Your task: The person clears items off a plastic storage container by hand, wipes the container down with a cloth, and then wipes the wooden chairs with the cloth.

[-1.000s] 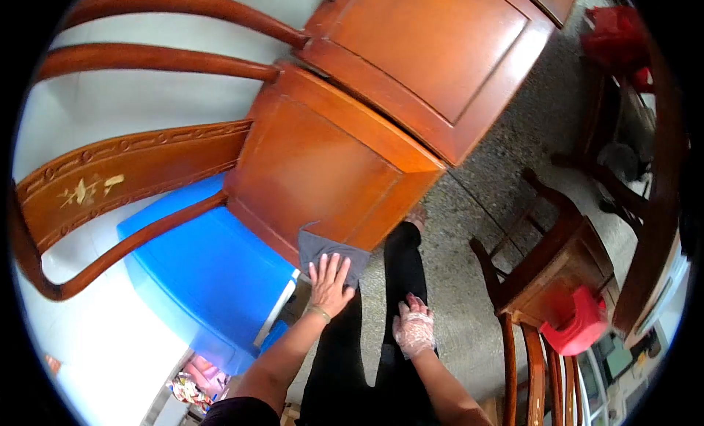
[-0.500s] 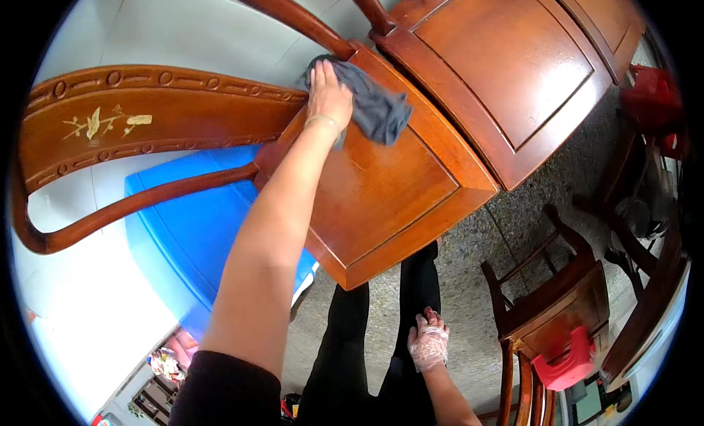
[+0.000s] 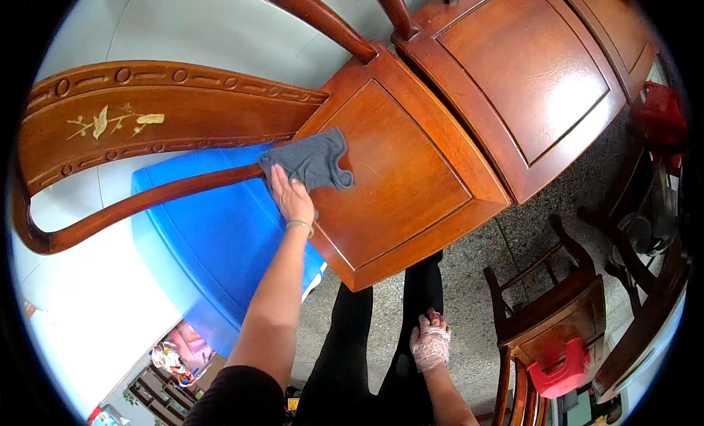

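A dark grey cloth (image 3: 312,156) lies bunched over the left edge of a brown wooden chair seat (image 3: 396,184), near the foot of the backrest. Pressed on the cloth's lower part is my bare left hand (image 3: 290,195), fingers close together, a bangle at the wrist. My right hand (image 3: 430,341) wears a clear plastic glove and rests on my leg below the knee area, fingers loosely bent and apart, with no object seen in it. The chair's carved backrest (image 3: 176,110) with a pale bird-and-branch inlay reaches out to the left.
Under the backrest stands a blue box-like stool (image 3: 213,213). A second wooden chair seat (image 3: 528,74) adjoins at the upper right. At the lower right are a smaller wooden chair (image 3: 561,316) and a red plastic object (image 3: 561,369) on it. Speckled floor (image 3: 477,264) shows between.
My left hand has moved the cloth from the seat's back corner down and left to its left edge. My right hand stays on my leg. The view has shifted slightly.
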